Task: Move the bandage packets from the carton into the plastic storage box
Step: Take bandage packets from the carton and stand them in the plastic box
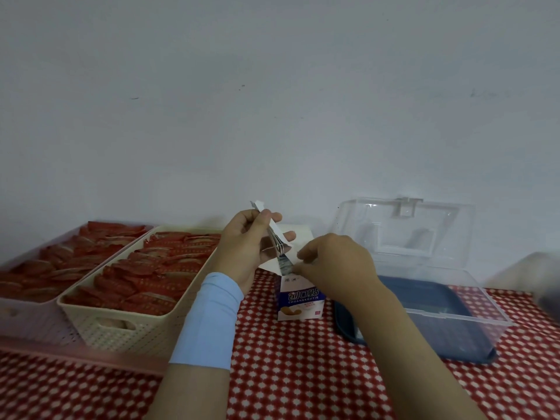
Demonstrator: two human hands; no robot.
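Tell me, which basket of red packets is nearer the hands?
The cream perforated plastic basket; the pink plastic basket sits farther left, on its other side.

The carton [300, 300] reads "CHUANGKOUTIE" on its blue band (larger white Chinese characters sit above it).

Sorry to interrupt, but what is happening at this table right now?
A person is emptying the small white-and-blue cardboard carton. The left hand holds a bunch of white bandage packets; the right hand pinches another packet at the carton's mouth. The clear plastic storage box stands open beside it.
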